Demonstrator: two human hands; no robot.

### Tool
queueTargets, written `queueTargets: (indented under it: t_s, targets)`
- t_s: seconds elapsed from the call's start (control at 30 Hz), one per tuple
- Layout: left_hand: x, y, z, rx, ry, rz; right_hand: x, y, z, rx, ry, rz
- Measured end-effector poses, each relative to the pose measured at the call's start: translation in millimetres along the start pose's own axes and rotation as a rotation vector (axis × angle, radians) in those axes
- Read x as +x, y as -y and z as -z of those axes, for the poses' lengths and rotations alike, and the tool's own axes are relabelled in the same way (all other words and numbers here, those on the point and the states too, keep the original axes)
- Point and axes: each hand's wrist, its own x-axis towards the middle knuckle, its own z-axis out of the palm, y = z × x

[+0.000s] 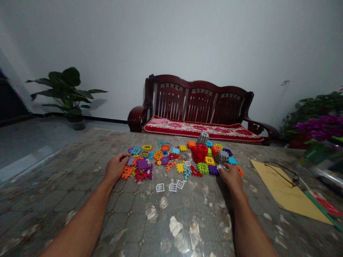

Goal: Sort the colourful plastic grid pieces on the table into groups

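Observation:
Several bright plastic interlocking tiles (171,157) lie spread over the middle of the table (171,221). My left hand (115,167) rests at the left end of the spread, fingers curled over a purple tile (131,161). My right hand (232,175) lies at the right end, fingertips pinched on a small white grid tile (221,167). A red built cluster (199,152) and two grey cubes (222,156) stand among the tiles. Three white grid tiles (173,186) lie nearer me, between my arms.
A yellow envelope (286,191) with a black cord lies on the table's right side, beside a green-edged item. A dark wooden bench (198,107) with a red cushion stands behind the table. Potted plants stand at far left (66,91) and far right.

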Motion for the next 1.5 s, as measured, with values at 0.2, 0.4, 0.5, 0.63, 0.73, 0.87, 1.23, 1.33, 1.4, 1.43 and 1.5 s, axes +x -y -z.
queueTargets:
  t_s: [0.2,0.4,0.5,0.63,0.73,0.87,1.23,1.33,1.4,1.43,1.5]
  targets:
    - [2,4,-1,-0.017,0.001,-0.018,-6,13,9,-0.065,0.048,-0.039]
    - [-2,-3,1,0.003,-0.006,0.002,-7,17,12,-0.076,0.075,-0.073]
    - [-2,-4,1,-0.004,-0.006,0.01,-8,18,12,-0.081,0.054,-0.063]
    - [-2,-3,1,-0.021,-0.004,0.008,-10,19,12,-0.075,0.017,-0.051]
    - [-2,-4,0,-0.021,-0.012,-0.004,-11,20,11,-0.101,0.034,-0.064]
    - [-3,-3,0,-0.044,-0.007,-0.006,-11,19,9,-0.12,0.063,-0.065]
    - [-6,-10,1,-0.086,-0.002,0.024,-17,49,17,0.353,-0.138,0.236]
    - [-6,-10,1,-0.1,-0.003,0.021,-30,75,16,0.533,-0.002,0.454]
    - [-5,-9,1,-0.105,0.0,0.02,-41,91,12,0.526,0.1,0.546]
    - [-5,-9,1,-0.107,0.003,0.021,-46,97,11,0.495,0.14,0.57]
    - [-4,-8,1,-0.107,0.012,0.025,-53,107,7,0.387,0.187,0.582]
